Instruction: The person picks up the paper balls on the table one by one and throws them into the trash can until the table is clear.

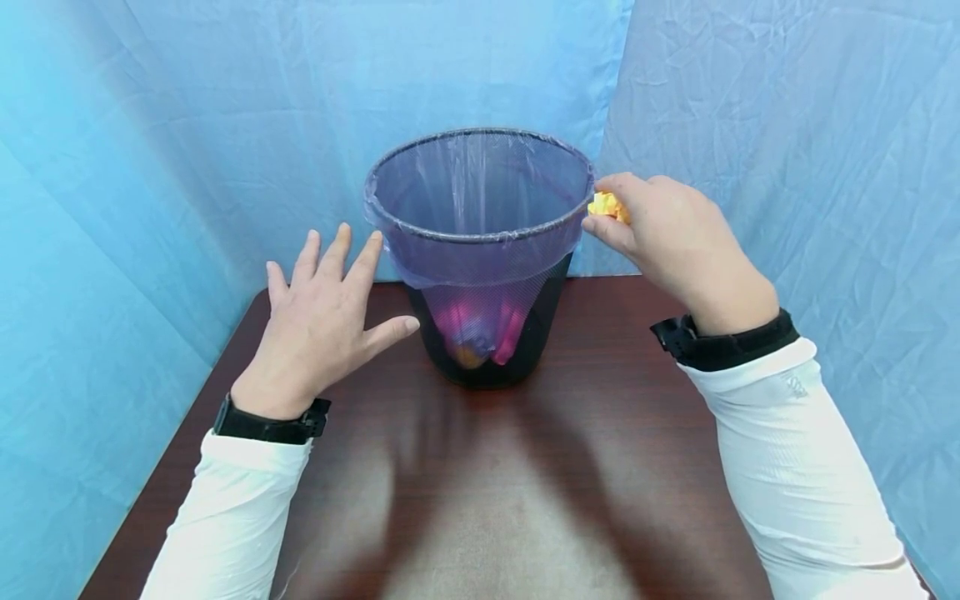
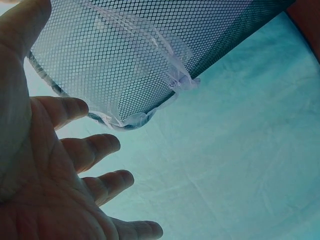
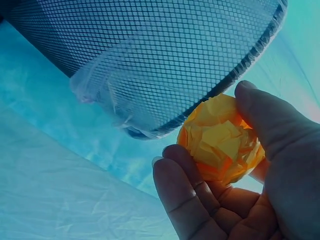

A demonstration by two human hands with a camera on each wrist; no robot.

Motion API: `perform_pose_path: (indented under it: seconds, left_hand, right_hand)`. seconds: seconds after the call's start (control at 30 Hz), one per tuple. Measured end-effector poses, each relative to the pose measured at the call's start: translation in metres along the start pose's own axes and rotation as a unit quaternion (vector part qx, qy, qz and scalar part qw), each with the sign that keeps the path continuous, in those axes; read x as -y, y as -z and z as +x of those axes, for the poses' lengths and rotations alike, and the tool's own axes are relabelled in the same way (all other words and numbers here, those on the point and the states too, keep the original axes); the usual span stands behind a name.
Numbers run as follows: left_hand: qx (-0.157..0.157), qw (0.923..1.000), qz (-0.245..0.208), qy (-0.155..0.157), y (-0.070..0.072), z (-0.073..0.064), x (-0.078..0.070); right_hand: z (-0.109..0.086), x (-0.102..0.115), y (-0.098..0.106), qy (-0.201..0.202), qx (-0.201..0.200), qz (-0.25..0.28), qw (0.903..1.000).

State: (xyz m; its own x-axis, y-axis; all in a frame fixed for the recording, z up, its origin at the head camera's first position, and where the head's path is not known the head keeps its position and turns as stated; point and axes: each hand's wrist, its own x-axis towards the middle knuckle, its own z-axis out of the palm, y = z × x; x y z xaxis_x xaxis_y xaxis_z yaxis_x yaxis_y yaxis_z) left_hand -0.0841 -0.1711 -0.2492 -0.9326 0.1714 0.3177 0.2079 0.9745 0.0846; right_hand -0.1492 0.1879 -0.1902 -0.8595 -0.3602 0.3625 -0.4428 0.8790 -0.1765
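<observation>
A black mesh waste bin [image 1: 555, 300] stands upright on the table, with a thin purple plastic liner [image 1: 480, 258] folded over its rim. Through the mesh, pink and orange shapes [image 1: 471, 357] show near the bottom. My right hand [image 1: 667, 229] pinches a crumpled ball of yellow paper [image 3: 220, 142] between thumb and fingers, just outside the right side of the rim. On the other side, my left hand [image 1: 318, 325] is spread with straight fingers, its fingertips close to the bin's left rim. Nothing lies in its palm [image 2: 45, 180] in the left wrist view.
The dark brown wooden table [image 1: 480, 500] carries the bin near its back edge. Light blue cloth [image 1: 225, 125] hangs behind and on both sides. Each wrist wears a black band [image 1: 727, 346] over a white sleeve.
</observation>
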Motion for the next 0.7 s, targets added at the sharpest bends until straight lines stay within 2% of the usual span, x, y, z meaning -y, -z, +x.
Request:
perform_pose_path:
  seconds: [0.43, 0.7]
  left_hand:
    - [0.005, 1.0000, -0.003, 0.003, 0.000, 0.000, 0.000]
    - [0.009, 0.9999, -0.009, 0.005, -0.001, 0.000, 0.000]
  right_hand:
    - [0.009, 0.013, 0.006, 0.016, -0.032, 0.009, 0.9993]
    - [0.018, 0.021, 0.006, 0.010, -0.023, 0.004, 0.9997]
